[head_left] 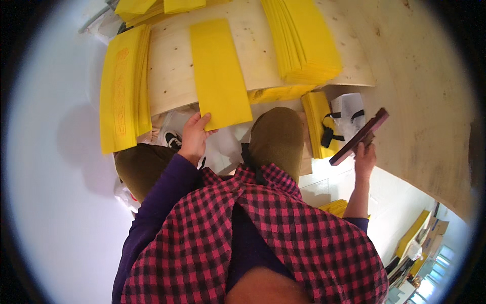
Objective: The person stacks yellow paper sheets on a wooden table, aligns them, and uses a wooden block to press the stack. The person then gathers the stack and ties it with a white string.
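The left hand [194,136] pinched the near left corner of a yellow sheet [220,76], thumb on top and fingers partly hidden beneath. The right hand [365,158] was closed around a dark red bar [358,139], held tilted, well apart from the sheet and off to the right; how far the fingers wrapped round it could not be told.

The sheet lay on the desk [169,66], its near end jutting past the edge toward the person's knees. With only one corner held, an uneven tug could have skewed it or creased that overhanging end. The bar, gripped by one hand alone, could have slipped if the fingers loosened, or knocked something if swung low.

To the left, a yellow stack [112,91] with red marking on top also overhung the edge, so a brush of the left sleeve [169,185] might have slid it off. To the right, another pile [306,45] fanned out in uneven layers, which a bump could have scattered. Below it stood more yellow sheets [315,121] beside a black strap [328,133].
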Tool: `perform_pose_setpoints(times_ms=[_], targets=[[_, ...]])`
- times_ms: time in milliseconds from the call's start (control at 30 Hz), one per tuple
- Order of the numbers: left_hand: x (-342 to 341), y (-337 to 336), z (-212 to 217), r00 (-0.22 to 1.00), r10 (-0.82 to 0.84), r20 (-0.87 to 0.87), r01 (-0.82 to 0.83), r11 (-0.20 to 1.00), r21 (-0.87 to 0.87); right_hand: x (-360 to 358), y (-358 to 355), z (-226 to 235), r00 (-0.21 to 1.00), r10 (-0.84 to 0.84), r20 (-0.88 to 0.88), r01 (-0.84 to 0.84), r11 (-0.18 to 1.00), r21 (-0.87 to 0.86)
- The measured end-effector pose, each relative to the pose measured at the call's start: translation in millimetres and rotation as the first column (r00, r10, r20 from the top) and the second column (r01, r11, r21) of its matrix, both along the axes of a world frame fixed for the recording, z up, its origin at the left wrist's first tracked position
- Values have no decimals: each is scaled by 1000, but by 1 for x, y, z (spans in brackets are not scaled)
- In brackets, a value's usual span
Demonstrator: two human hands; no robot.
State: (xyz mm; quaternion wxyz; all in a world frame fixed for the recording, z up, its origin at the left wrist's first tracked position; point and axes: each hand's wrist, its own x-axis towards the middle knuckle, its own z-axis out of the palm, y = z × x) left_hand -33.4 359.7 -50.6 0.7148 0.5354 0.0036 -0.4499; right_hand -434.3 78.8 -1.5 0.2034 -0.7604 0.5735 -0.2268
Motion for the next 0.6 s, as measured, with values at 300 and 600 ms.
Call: perform_pose_setpoints(times_ms=[300,600], targets=[[-1,2,-8,1000,-10,0,10,1000,-14,147,53,181,959,242,149,-218,963,-158],[-6,18,-12,979,-97,-177,63,980,-191,318,84,139,767,635,-93,-642,753,-148]])
